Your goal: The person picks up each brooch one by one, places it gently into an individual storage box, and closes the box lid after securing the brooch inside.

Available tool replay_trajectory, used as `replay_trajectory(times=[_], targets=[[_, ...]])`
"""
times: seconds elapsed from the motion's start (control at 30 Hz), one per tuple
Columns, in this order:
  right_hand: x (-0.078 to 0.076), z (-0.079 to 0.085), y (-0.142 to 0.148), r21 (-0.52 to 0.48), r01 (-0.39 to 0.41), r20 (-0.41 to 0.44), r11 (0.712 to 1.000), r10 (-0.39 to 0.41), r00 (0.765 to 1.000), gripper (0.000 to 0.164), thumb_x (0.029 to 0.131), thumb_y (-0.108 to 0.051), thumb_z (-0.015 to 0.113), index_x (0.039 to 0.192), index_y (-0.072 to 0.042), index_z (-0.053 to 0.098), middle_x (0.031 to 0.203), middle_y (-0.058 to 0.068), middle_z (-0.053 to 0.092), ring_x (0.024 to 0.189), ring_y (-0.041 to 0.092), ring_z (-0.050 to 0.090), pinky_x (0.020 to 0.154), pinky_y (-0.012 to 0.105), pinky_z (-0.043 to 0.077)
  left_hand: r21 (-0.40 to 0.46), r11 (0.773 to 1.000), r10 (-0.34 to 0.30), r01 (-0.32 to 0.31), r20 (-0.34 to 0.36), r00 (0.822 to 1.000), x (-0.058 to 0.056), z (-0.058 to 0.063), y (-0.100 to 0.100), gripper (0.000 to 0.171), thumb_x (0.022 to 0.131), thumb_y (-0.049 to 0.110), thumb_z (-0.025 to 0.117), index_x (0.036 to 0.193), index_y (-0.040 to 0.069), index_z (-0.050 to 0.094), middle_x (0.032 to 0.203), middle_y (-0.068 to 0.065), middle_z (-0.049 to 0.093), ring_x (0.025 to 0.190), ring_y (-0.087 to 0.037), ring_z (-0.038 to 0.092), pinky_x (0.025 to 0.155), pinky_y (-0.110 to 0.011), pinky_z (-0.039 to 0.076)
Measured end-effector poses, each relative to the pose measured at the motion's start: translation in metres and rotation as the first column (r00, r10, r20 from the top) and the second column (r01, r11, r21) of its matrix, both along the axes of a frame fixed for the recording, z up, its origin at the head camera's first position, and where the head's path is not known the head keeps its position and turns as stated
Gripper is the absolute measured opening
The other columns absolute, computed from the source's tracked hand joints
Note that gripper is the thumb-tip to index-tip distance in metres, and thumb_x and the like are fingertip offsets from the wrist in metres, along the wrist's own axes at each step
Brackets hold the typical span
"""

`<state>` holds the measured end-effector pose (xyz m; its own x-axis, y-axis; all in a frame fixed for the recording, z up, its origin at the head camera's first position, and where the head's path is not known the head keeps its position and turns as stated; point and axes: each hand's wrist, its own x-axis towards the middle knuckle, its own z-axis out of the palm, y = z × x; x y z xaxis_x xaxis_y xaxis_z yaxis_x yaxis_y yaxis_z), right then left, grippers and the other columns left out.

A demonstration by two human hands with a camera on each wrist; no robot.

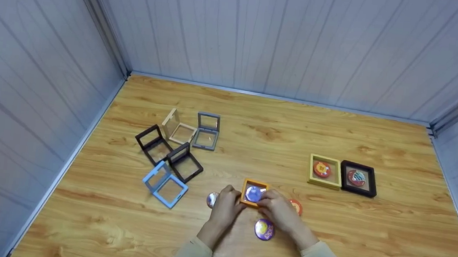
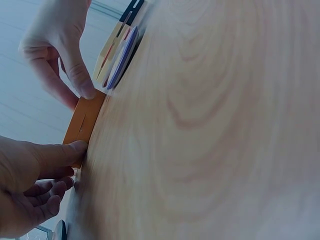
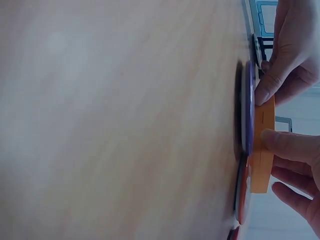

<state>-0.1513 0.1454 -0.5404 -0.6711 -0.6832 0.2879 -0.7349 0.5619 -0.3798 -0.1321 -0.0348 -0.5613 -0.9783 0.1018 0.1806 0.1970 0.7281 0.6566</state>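
Note:
An orange square display frame (image 1: 256, 182) sits on the table with a round blue badge (image 1: 253, 193) inside it. My left hand (image 1: 225, 207) grips its left side, thumb on the front wall in the left wrist view. From the right, my right hand (image 1: 282, 211) pinches the frame, its thumb (image 3: 287, 144) against the orange front wall and fingers over the far side, at the badge's right edge. A purple badge with a yellow figure (image 1: 264, 229) lies in front. A red badge (image 1: 296, 206) shows partly behind my right hand, a shiny badge (image 1: 211, 199) beside my left.
At the left stand several hinged frames, unfolded: light blue (image 1: 171, 192), black (image 1: 185, 168), beige (image 1: 183, 133) and grey (image 1: 205, 139). On the right, a yellow frame (image 1: 324, 184) and a black frame (image 1: 372, 184) each contain a red badge. Panel walls border the wooden table.

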Motion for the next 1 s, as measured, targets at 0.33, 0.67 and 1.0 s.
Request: replay_trajectory(times=[0.33,0.67,1.0], targets=[[-0.008,0.006,0.004,0.086,-0.011,-0.018,0.996,0.012,1.000,0.006,0.074,-0.004,0.068,0.080,-0.005,0.069,0.082,0.004,0.061,0.081,0.018,0.056,0.074,0.034,0.047,-0.037,0.999,0.003,-0.003,-0.019,1.000,0.004,0.004,-0.002,0.021,0.073,0.013,0.071,0.086,-0.001,0.063,0.076,-0.003,0.048,0.070,-0.017,0.051,0.063,-0.029,0.046],[-0.024,0.010,0.020,0.126,-0.001,-0.016,0.992,0.003,1.000,0.005,0.073,0.000,0.067,0.076,-0.003,0.067,0.080,0.007,0.062,0.081,0.023,0.057,0.073,0.035,0.048,-0.047,0.999,-0.003,-0.003,-0.112,0.994,0.010,0.010,-0.008,0.019,0.076,0.013,0.069,0.088,-0.001,0.064,0.080,-0.005,0.055,0.075,-0.018,0.055,0.066,-0.027,0.048],[-0.039,0.013,0.041,0.160,0.079,-0.033,0.984,-0.075,0.997,0.005,0.072,-0.001,0.069,0.073,-0.005,0.067,0.078,0.007,0.062,0.078,0.023,0.058,0.069,0.036,0.048,-0.050,0.998,0.029,-0.040,-0.205,0.978,0.021,0.015,-0.029,0.016,0.076,0.010,0.069,0.087,0.000,0.064,0.079,-0.004,0.055,0.070,-0.016,0.053,0.062,-0.029,0.046]])
